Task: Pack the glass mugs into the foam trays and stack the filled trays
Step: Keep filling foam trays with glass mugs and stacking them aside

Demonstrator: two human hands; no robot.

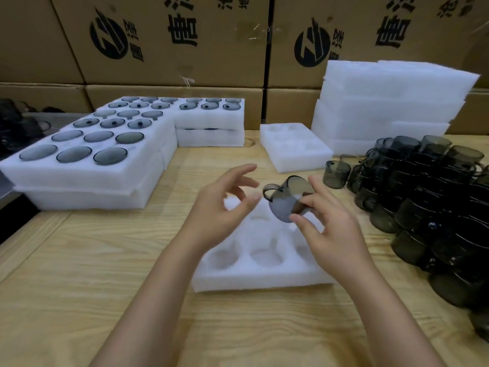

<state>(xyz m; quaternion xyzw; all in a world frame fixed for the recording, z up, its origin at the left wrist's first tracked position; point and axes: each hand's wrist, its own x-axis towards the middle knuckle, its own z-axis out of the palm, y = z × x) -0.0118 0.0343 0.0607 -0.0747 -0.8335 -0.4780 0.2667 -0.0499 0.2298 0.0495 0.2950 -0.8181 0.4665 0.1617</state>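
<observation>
At frame centre, 1 smoky glass mug (288, 202) grasped in the right hand (336, 234): thumb on the near side of the body, fingers curled round the far side. Mug tilted, handle toward the left. Held in the air over the far half of an empty foam tray (264, 278), not seated in any pocket. Beside it the left hand (222, 210), released, fingers loosely spread and grasping nothing, fingertips just beside the mug's handle; contact impossible to tell. Both hands blurred and covering the tray's far pockets. 2 near pockets in plain sight, both bare.

Just beyond, above centre, a 2nd empty tray (296, 154) lying flat on the wooden table (92, 274). Behind it at upper right, a tall stack of spare foam trays (391, 102). Crowding the right edge, a heap of loose mugs (436, 207), piled several deep, with 1 stray mug (336, 177) standing at its left side, between the heap and the 2nd tray.

At left, filled trays (79, 168) stacked 2 high, round dark glass faces showing in rows of 3. Further back, another filled stack (209, 120), butting against them. Across the whole top of the frame, printed cardboard boxes (172, 62) walling off the back of the table.
</observation>
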